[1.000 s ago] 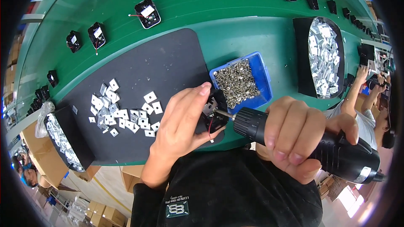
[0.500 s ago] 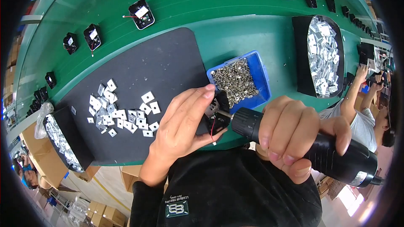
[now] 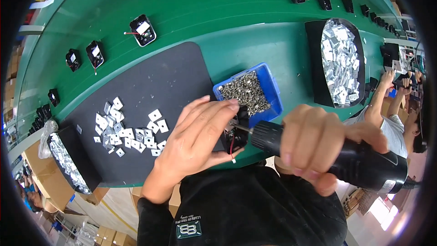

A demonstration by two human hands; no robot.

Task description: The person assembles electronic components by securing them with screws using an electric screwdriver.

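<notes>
My left hand (image 3: pixel 189 143) is closed around a small black plastic housing (image 3: pixel 241 139), with the fingers over its top and the thumb below. A red wire with a white plug hangs from the housing. In my right hand (image 3: pixel 314 143) is a black electric screwdriver (image 3: pixel 266 137), lying nearly level. Its bit points left and reaches into the housing; the tip and any screw there are hidden. Just beyond the housing stands a blue bin (image 3: pixel 276 93) of small metal screws (image 3: pixel 246 89).
Loose square metal plates (image 3: pixel 148 139) lie on a dark mat (image 3: pixel 173 70). Black boxes of such plates stand at right (image 3: pixel 316 64) and left (image 3: pixel 86 157). More black housings (image 3: pixel 144 29) sit along the green far strip. At far right, a person's arms (image 3: pixel 380 95) work nearby.
The whole view has shifted a little, so the table things appear lower and further left. Both hands keep their grips, slightly further right relative to the bin, with the bit still in the housing.
</notes>
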